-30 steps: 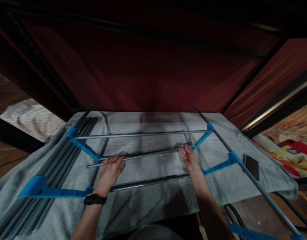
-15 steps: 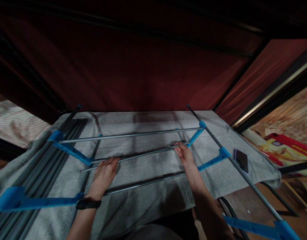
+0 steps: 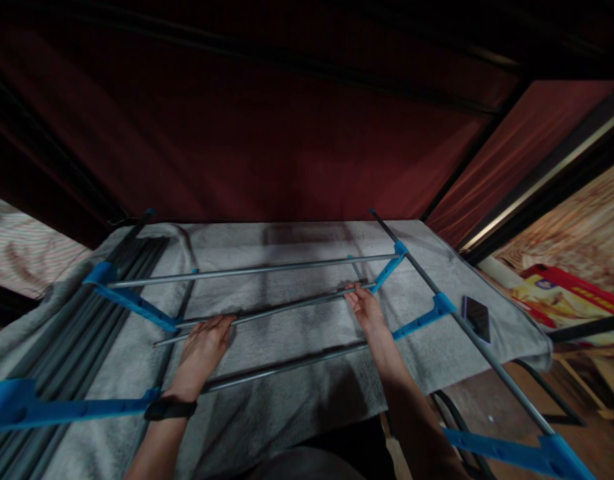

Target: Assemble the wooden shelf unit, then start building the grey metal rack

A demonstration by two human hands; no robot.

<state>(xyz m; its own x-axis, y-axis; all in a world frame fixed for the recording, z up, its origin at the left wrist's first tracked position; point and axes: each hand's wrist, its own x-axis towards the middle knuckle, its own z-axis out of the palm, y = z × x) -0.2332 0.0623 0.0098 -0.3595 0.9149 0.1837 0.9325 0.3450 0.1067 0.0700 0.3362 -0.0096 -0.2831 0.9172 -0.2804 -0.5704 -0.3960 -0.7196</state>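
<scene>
A thin grey metal tube (image 3: 287,308) runs across the middle of a tube frame with blue plastic brackets. My left hand (image 3: 207,347), wearing a dark wristband, is closed over it toward its left end, which sticks out past the fingers. Near the other end, my right hand (image 3: 364,310) grips the same tube close to the upper right blue bracket (image 3: 387,272). Another blue bracket (image 3: 137,305) stands to the left of my left hand. Fixed crossbars lie beyond and nearer: the far crossbar (image 3: 267,269) and the near crossbar (image 3: 287,365).
Several grey tubes (image 3: 94,333) lie bundled on the left of the grey blanket (image 3: 307,240). A phone (image 3: 477,319) rests at the right, beyond the frame's side pole (image 3: 501,370). Dark red fabric (image 3: 287,153) hangs behind. A red and yellow package (image 3: 561,293) is at far right.
The whole view has shifted slightly, so things appear a little farther left. Both hands keep their hold on the tube, in almost the same position against the frame.
</scene>
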